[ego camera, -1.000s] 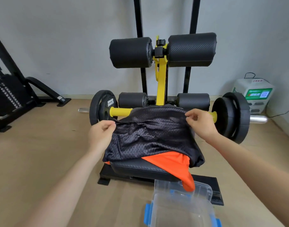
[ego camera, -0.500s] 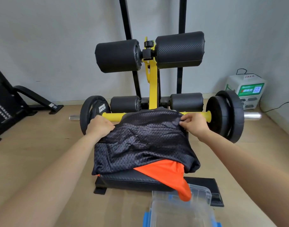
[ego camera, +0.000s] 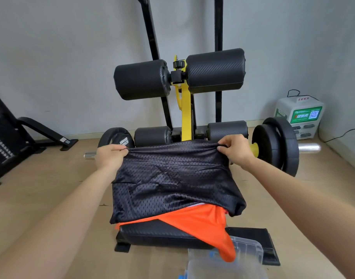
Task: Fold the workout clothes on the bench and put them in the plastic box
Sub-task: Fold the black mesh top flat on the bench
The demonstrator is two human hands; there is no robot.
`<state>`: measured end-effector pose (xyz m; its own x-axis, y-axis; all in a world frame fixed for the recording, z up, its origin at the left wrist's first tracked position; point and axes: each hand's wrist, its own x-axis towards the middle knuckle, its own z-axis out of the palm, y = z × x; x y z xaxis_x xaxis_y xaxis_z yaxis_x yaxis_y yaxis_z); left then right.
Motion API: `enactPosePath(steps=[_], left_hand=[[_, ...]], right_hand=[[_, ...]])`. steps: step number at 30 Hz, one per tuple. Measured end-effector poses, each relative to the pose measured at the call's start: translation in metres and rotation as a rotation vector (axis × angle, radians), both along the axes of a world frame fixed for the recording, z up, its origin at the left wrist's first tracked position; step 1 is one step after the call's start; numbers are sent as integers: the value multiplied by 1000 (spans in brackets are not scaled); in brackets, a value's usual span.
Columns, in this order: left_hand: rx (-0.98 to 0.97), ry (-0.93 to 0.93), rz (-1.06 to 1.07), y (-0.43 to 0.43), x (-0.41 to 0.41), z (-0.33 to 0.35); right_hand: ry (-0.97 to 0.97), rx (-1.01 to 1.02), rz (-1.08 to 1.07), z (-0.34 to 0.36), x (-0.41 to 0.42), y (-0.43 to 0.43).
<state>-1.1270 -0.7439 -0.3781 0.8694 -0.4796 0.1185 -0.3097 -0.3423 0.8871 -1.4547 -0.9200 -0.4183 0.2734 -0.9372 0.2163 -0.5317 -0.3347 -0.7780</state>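
Observation:
A black mesh garment (ego camera: 174,184) lies spread over the black padded bench (ego camera: 152,233). My left hand (ego camera: 110,156) pinches its far left corner and my right hand (ego camera: 236,151) pinches its far right corner, and the far edge is stretched taut between them. Under it lies an orange garment (ego camera: 204,226) whose tip hangs off the bench's near edge over the clear plastic box (ego camera: 247,252) on the floor. The box is partly cut off by the bottom of the view.
Behind the bench rise a yellow post (ego camera: 185,117) with black foam rollers (ego camera: 141,79) and a barbell with black weight plates (ego camera: 277,148). A white-and-green device (ego camera: 299,115) stands by the right wall. Dark gym equipment (ego camera: 9,137) fills the left.
Both hands have kept hold of the black garment's far corners and drawn them apart, so the far edge is straighter and the cloth flatter. The camera has shifted slightly.

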Motion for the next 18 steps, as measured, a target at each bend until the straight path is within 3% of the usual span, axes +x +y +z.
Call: enactPosePath(steps=[5,11,14,18], left_hand=[[0,-56,32,-1,3,2],[345,-62,-178,11,1,-22],[286,-103,-196,33,-12,-25],[293,-98,-140,72,-30,-27]], right_hand=[[-16,-132,-29,30,15,-16],[208,21,125,19,20,-9],[192,-142,167,9,5,5],[313,-302,239,-2,-8,35]])
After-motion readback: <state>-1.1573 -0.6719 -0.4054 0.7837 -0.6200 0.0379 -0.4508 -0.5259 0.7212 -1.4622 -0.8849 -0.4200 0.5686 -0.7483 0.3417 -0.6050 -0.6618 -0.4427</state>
